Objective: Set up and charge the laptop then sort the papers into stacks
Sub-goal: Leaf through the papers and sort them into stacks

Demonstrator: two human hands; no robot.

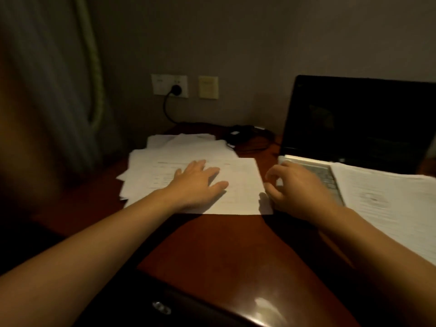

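Observation:
A loose pile of white papers (179, 147) lies on the dark red wooden desk (219, 244) at centre left. My left hand (198, 180) rests flat on the top sheet (240, 185), fingers straight. My right hand (295, 187) hovers at that sheet's right edge with fingers loosely curled; whether it touches the paper is unclear. An open laptop (354, 123) with a dark screen stands at the right. A second stack of papers (387, 204) covers part of its keyboard.
A black plug sits in the white wall socket (169, 86), and its cable runs down to a black charger brick (240, 134) behind the papers. A beige wall plate (208, 87) is beside the socket. A curtain (59, 90) hangs at the left.

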